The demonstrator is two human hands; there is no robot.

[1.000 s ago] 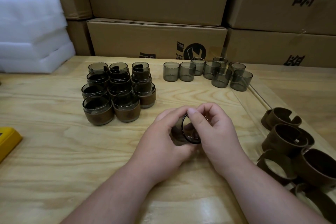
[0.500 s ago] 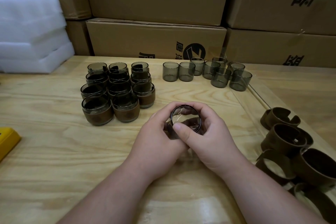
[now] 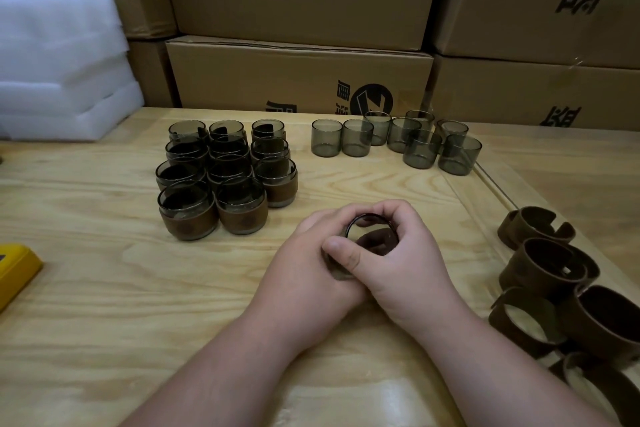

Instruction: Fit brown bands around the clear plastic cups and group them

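**Wooden table, cup held at centre**

A wooden table (image 3: 104, 288) fronts stacked cardboard boxes (image 3: 298, 76). Banded cups (image 3: 221, 180) cluster far left. At centre, left hand (image 3: 304, 274) and right hand (image 3: 405, 263) grasp one clear cup (image 3: 372, 236). Bare cups (image 3: 398, 142) stand behind; loose brown bands (image 3: 561, 291) lie right.

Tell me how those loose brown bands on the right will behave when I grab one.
The loose brown bands are split rings with open gaps, so one will probably flex and spread under a grip rather than stay stiff. They look thin and hollow, likely light. They lie overlapping in a heap, so lifting one may drag or shift a neighbour.
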